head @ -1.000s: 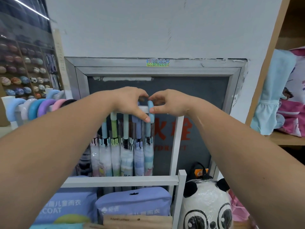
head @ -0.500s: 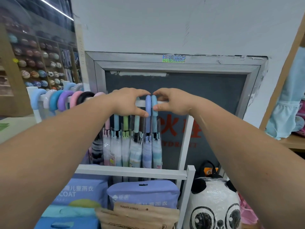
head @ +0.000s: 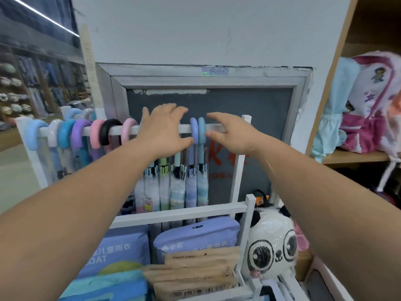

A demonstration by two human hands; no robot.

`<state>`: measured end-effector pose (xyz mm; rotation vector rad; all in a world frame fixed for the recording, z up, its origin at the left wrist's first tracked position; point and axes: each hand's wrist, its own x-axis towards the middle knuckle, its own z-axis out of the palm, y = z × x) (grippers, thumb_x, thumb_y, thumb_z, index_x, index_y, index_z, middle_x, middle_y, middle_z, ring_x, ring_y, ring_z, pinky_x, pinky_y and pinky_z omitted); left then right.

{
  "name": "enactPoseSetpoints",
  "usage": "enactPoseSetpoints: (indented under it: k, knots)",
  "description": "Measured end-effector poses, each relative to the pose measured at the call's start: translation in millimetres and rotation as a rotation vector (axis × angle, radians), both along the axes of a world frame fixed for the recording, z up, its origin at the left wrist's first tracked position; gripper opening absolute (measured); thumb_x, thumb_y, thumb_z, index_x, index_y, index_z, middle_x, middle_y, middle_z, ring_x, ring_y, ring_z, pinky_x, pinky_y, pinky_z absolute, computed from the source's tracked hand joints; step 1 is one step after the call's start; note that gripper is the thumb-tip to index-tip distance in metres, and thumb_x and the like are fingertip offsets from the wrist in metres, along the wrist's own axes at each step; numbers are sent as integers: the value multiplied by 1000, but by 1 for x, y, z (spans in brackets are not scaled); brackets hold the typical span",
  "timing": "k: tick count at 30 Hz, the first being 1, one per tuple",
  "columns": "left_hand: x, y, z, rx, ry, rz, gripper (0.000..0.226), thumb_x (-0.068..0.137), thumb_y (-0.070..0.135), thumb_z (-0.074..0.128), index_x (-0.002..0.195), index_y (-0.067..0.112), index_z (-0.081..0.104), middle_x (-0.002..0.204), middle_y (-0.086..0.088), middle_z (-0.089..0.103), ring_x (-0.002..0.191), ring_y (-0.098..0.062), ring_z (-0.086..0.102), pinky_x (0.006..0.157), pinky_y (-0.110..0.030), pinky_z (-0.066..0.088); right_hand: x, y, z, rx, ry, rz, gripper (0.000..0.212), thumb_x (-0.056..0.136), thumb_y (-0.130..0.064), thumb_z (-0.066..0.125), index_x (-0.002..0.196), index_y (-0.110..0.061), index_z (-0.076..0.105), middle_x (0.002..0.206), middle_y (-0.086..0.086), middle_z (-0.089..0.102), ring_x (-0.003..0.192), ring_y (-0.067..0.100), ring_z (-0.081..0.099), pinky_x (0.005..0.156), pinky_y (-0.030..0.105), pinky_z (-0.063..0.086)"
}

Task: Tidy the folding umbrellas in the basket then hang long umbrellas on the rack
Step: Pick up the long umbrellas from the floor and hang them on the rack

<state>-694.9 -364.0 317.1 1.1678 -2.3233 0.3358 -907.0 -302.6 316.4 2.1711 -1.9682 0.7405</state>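
Right hand (head: pixel 230 132) released blue handle (head: pixel 201 129) — grip wide; left hand (head: pixel 161 131) grip wide, resting over rail (head: pixel 219 127).

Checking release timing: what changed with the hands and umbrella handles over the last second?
Right hand let go of the light-blue curved umbrella handle and opened, now just right of it. Left hand uncurled, fingers spread over the white rack rail, thumb at the purple curved handle. Both handles stayed hooked side by side.
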Motion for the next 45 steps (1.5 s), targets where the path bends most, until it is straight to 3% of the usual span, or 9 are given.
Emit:
enactPoseSetpoints:
  k: [6, 11, 21, 31, 40, 45]
  knots:
    - [-32, 43, -9, -181, 79, -252, 66, 78, 57, 66, 133, 23, 55, 132, -8, 56, 120, -35, 50, 101, -48, 42, -8, 77, -25, -91, -94, -157, 53, 94, -51, 52, 143, -29, 49, 146, -7, 53, 136, 18, 47, 110, 50, 39]
    - [-92, 104, -35, -53, 36, -458, 67, 79, 53, 70, 136, 23, 52, 135, -8, 54, 125, -35, 46, 104, -47, 40, -48, 171, -65, -38, -77, -345, 50, 95, -43, 58, 142, -25, 52, 143, -2, 56, 132, 20, 51, 109, 44, 40]
    - [-268, 274, -124, 97, -270, -669, 71, 75, 57, 68, 136, 25, 49, 131, -7, 54, 121, -35, 49, 100, -47, 45, -192, 400, -160, 182, -110, -717, 63, 82, -61, 52, 140, -36, 48, 138, 1, 57, 125, 28, 54, 100, 50, 47]
    - [-429, 434, -258, 343, -454, -726, 73, 74, 64, 60, 136, 27, 47, 128, -6, 53, 119, -34, 48, 98, -47, 46, -326, 590, -273, 507, -93, -962, 60, 93, -54, 54, 148, -37, 37, 150, 0, 42, 135, 31, 41, 108, 48, 34]
    - [-500, 479, -412, 611, -686, -729, 70, 82, 58, 63, 141, 26, 44, 134, -5, 50, 122, -31, 46, 95, -43, 44, -389, 643, -417, 750, -240, -1020, 62, 92, -55, 54, 148, -35, 38, 148, -3, 45, 135, 28, 41, 107, 47, 33]
    - [-532, 505, -514, 730, -820, -732, 73, 82, 58, 63, 145, 27, 43, 140, -4, 49, 131, -29, 43, 103, -42, 41, -414, 666, -519, 895, -326, -1024, 62, 92, -54, 54, 148, -34, 39, 147, -2, 46, 135, 26, 40, 107, 47, 33]
